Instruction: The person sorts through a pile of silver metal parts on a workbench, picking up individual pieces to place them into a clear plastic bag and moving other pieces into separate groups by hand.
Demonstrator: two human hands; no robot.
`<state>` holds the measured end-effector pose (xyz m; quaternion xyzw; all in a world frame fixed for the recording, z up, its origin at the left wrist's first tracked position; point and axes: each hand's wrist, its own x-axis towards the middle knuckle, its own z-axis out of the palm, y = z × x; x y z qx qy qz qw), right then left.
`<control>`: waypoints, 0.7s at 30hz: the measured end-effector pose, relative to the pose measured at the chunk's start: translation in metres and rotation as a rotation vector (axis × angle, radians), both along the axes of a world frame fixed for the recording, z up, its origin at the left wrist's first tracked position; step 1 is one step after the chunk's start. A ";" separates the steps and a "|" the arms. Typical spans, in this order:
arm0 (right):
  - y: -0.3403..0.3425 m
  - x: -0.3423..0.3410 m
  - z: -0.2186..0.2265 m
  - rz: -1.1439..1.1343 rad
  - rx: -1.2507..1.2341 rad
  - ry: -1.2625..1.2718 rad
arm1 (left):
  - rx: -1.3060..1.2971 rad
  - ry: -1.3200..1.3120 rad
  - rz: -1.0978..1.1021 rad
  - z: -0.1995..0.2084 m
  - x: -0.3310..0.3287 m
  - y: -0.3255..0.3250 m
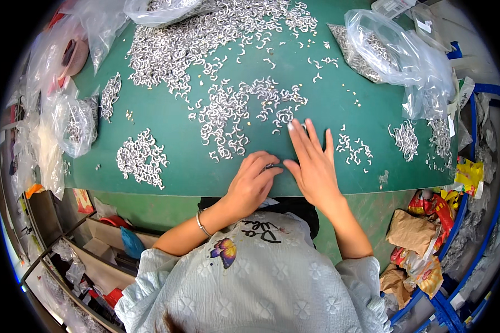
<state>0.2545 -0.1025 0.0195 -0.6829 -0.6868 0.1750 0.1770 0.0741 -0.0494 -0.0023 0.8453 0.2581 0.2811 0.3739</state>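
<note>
My left hand (251,183) is near the table's front edge, its fingers curled over a few small curved silver metal pieces (270,166) that show between thumb and fingers. To its right, my right hand (314,165) lies open, fingers outstretched and spread. Its fingertips rest by the right end of a loose patch of the same crescent-shaped metal pieces (225,114). A small scatter of pieces (354,147) lies to the right of that hand. Left of my left hand sits a separate heap of pieces (141,159).
A large pile of pieces (166,53) covers the far part of the green table (200,176). Filled clear plastic bags (79,125) stand at the left, with another bag (372,47) at the far right. Small heaps (404,140) lie near the right edge. Crumpled paper packaging (411,230) sits below the table.
</note>
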 end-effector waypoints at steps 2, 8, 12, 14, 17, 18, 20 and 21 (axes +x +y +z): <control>-0.012 0.002 0.009 0.048 -0.037 0.064 | -0.013 -0.020 0.004 0.001 0.001 0.000; -0.033 -0.001 0.006 0.028 0.037 0.142 | -0.034 -0.018 -0.012 -0.002 -0.002 -0.001; -0.015 0.013 0.008 -0.055 0.097 0.083 | -0.027 0.002 -0.015 0.001 -0.002 -0.001; -0.014 0.014 0.007 -0.040 0.051 0.004 | -0.021 0.011 -0.014 0.001 -0.002 0.000; -0.027 0.015 0.009 -0.066 0.037 -0.009 | -0.018 -0.018 0.000 0.001 -0.002 -0.001; -0.034 0.015 0.005 -0.097 0.055 0.029 | -0.021 -0.030 0.015 0.001 -0.001 -0.001; -0.043 0.006 0.003 -0.134 0.076 0.089 | -0.024 -0.051 0.045 0.001 0.000 -0.002; -0.044 -0.003 0.008 -0.120 0.036 0.082 | -0.028 -0.052 0.058 0.001 0.001 -0.002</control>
